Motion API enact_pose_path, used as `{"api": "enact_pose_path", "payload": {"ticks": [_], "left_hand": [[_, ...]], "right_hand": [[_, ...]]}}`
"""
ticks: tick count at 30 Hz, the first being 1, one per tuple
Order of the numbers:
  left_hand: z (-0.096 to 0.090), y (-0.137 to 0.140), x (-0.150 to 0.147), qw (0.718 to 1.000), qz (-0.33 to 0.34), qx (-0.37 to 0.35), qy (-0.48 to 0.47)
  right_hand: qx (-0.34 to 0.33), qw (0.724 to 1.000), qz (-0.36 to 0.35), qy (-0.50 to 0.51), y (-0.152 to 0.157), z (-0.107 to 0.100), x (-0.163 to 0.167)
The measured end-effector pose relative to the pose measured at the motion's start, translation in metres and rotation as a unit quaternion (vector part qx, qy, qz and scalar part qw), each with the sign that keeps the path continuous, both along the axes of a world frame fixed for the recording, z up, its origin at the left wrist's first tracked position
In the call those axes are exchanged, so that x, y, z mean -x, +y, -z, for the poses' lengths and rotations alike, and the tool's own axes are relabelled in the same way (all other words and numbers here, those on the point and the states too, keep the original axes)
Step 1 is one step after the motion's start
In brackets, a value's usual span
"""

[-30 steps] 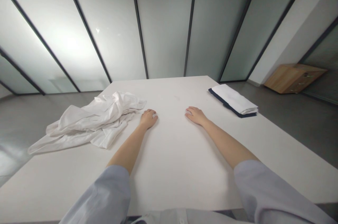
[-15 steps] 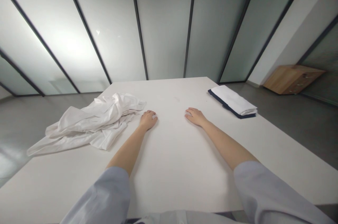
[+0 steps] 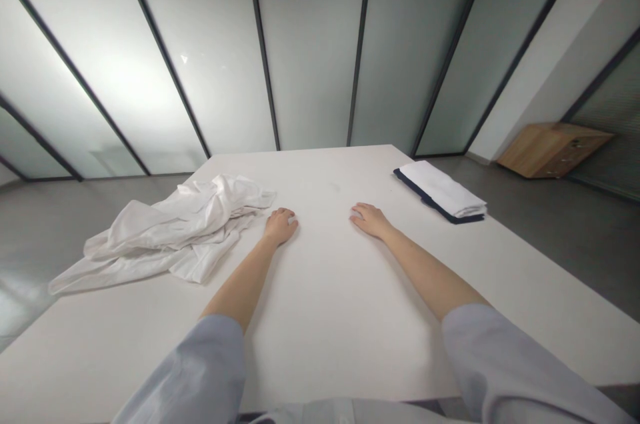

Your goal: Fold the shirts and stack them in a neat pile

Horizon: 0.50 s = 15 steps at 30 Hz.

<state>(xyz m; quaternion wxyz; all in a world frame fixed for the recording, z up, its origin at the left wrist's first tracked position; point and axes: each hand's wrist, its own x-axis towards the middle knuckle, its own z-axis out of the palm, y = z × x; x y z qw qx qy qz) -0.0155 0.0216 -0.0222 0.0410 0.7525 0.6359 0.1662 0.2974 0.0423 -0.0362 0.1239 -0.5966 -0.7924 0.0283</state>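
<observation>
My left hand (image 3: 281,226) rests palm down on the white table (image 3: 325,304), fingers loosely bent and holding nothing. Just left of it lies a crumpled white cloth garment (image 3: 185,231), spread in loose folds over the table's left edge. My right hand (image 3: 369,219) also lies on the tabletop, its fingers apart and pointing inward. Bare table separates the two hands. To the right of my right hand is a neatly folded white cloth (image 3: 443,187), stacked on a dark navy folded piece (image 3: 425,201) near the right edge.
Frosted glass panels (image 3: 310,44) with dark frames stand behind the table. On the grey floor at the far right is a wooden cabinet (image 3: 545,149) with drawers. The table's right edge runs diagonally toward me.
</observation>
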Motion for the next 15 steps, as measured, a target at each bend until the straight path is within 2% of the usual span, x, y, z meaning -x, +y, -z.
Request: {"api": "enact_pose_path", "payload": {"ticks": [15], "left_hand": [[-0.0003,0.0002,0.0003,1.0,0.003,0.002,-0.004]], "right_hand": [[0.008,1.0,0.012,-0.006,-0.0018,-0.0024,0.0017]]}}
